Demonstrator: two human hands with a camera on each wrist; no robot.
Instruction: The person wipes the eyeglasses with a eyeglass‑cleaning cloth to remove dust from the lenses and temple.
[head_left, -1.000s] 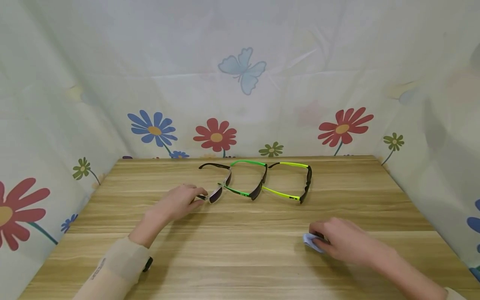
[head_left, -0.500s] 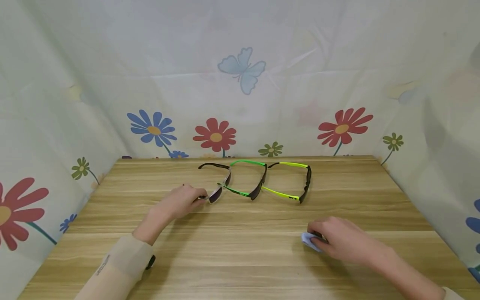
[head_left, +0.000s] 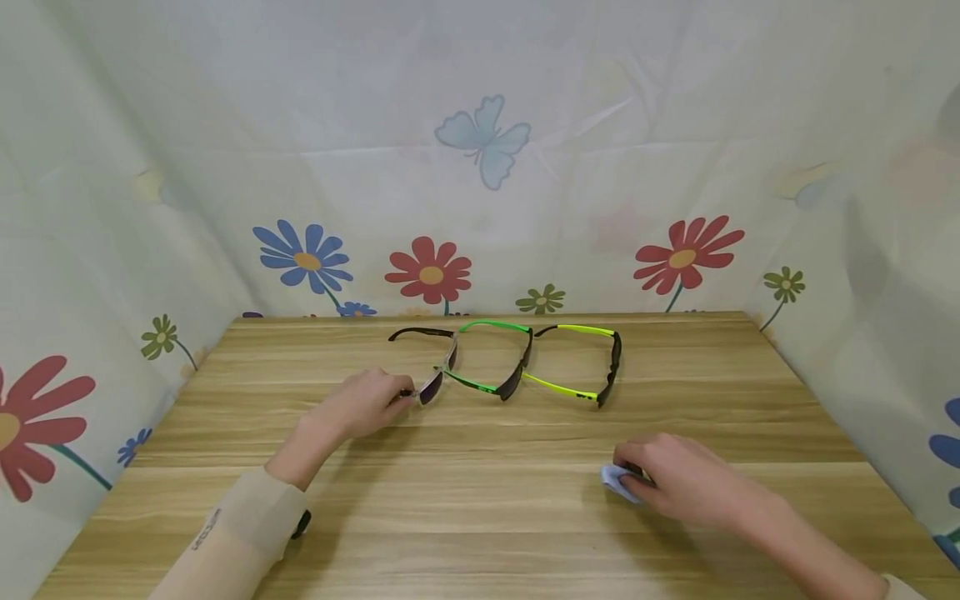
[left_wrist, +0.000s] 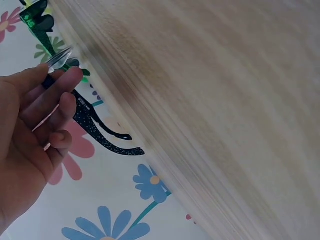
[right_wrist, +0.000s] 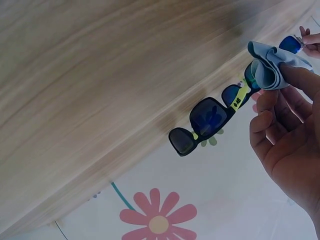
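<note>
The left hand (head_left: 367, 403) pinches silvery-framed sunglasses with dark lenses and black temples (head_left: 431, 388) by one temple, at the left of a row on the wood-grain table (head_left: 480, 517). Green-and-black sunglasses (head_left: 510, 385) lie just beside, then neon-yellow-and-black sunglasses (head_left: 614, 367). The right hand (head_left: 678, 479) pinches a folded light-blue cloth (head_left: 619, 483).

White-framed sunglasses (head_left: 432, 388): near temple (head_left: 407, 392) was partly hidden by left hand (head_left: 366, 403) | blue cloth (head_left: 619, 483): was partly covered by right hand (head_left: 684, 481) | sleeve lettering (head_left: 206, 531): was too small to read | bench (head_left: 465, 500): was cut off below
</note>
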